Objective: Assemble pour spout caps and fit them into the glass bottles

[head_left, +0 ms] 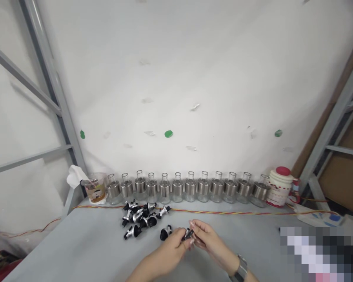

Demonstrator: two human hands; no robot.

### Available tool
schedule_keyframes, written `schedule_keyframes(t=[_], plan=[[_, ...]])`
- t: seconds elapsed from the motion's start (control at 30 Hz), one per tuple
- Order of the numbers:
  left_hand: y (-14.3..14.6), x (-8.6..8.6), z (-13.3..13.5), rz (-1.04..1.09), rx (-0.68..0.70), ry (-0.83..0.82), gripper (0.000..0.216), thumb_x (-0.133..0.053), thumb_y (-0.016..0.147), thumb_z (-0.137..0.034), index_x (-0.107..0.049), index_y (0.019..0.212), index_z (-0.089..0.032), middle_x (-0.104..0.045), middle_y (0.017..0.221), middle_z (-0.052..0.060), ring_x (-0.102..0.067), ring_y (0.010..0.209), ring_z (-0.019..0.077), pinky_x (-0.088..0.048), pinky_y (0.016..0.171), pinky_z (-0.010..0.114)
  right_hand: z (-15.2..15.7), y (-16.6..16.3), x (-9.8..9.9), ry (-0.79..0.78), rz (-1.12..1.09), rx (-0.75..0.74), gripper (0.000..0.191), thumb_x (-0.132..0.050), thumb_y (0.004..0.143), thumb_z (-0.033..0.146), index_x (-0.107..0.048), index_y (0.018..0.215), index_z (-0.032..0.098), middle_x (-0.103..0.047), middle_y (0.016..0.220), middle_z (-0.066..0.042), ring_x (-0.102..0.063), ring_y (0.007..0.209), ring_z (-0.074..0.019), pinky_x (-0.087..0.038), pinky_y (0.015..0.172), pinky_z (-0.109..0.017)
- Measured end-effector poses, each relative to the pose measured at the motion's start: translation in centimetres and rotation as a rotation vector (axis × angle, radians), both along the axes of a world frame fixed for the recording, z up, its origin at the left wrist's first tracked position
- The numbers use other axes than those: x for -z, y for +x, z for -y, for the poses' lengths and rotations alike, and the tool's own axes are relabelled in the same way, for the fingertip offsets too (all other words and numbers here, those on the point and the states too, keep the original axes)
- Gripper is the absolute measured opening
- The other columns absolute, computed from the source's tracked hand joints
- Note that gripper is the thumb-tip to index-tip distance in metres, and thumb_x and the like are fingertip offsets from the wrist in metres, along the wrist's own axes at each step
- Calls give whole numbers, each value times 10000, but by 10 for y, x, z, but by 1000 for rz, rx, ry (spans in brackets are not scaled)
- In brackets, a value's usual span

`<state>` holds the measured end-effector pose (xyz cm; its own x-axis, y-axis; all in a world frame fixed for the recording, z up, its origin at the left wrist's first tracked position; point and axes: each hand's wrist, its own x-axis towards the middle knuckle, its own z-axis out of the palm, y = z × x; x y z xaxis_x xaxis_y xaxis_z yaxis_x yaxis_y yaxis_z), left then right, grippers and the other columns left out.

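Observation:
My left hand [176, 243] is closed, with thumb and fingers pinching a small black-and-silver bottle pourer [187, 235]. Its far end meets the fingertips of my right hand [205, 235], which are also closed on it. Fingers cover much of the piece, so its full shape is hidden. Just left of my left hand, another pourer [165, 233] lies on the grey table [100, 250]. Farther left is a loose heap of several similar pourers [144, 215], black with silver bodies. A grey watch [241, 268] is on my right wrist.
A row of glass bottles with metal sleeves [191, 188] stands along the white wall. A cup [95, 192] is at the row's left end, a cream jar with a red lid [280, 186] at its right. A twisted red-and-yellow cord [211, 212] crosses the table before the bottles.

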<state>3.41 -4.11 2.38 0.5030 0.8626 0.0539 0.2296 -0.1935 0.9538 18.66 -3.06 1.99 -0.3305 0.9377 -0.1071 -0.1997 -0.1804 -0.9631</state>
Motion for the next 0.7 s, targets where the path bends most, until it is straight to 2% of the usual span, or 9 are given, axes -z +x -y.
schedule_keyframes(t=[0.1,0.2,0.27,0.37,0.47,0.6,0.7], plan=[[-2,7,-3,36,-2,-51,247,-453,805,-417,-529,737,-192,-443,636,-38,-389,624,131,-298,609,227,-3,1,6,49,71,-6,463,-558,638,634,-386,606,206,-297,423,110,-201,371,-39,-140,386,-187],[-2,13,-4,57,6,-88,248,-462,799,-412,-551,795,-181,-457,656,-34,-381,574,117,-291,555,219,-8,3,13,135,138,-41,468,-524,647,657,-387,619,210,-317,400,114,-211,345,-40,-146,362,-188],[-2,14,-4,59,14,-84,246,-460,802,-397,-567,835,-178,-481,685,-24,-390,573,115,-297,560,219,-10,3,16,209,167,-49,449,-555,644,628,-402,636,207,-343,416,112,-243,350,-43,-179,363,-184],[-1,11,-3,67,-1,-56,245,-456,804,-387,-586,818,-180,-501,696,-14,-406,597,122,-308,587,219,-9,1,17,287,180,9,402,-596,656,560,-403,652,208,-397,495,90,-374,419,-69,-290,419,-190],[-1,10,-4,80,16,-94,264,-452,801,-404,-577,822,-173,-492,698,-16,-396,563,109,-303,545,214,-5,-1,17,357,210,59,340,-537,730,518,-395,675,214,-434,564,71,-467,504,-104,-362,498,-219],[0,10,-5,84,54,-136,296,-443,801,-435,-546,870,-166,-456,664,-36,-374,522,93,-291,506,212,0,1,17,493,429,76,281,-399,840,447,-408,684,214,-443,568,63,-456,549,-110,-347,543,-219],[0,7,-3,77,74,-150,311,-441,796,-466,-530,793,-167,-437,631,-44,-383,528,92,-298,517,216,0,5,15,549,578,79,313,-360,860,427,-395,634,213,-389,532,71,-399,534,-103,-310,532,-210]])
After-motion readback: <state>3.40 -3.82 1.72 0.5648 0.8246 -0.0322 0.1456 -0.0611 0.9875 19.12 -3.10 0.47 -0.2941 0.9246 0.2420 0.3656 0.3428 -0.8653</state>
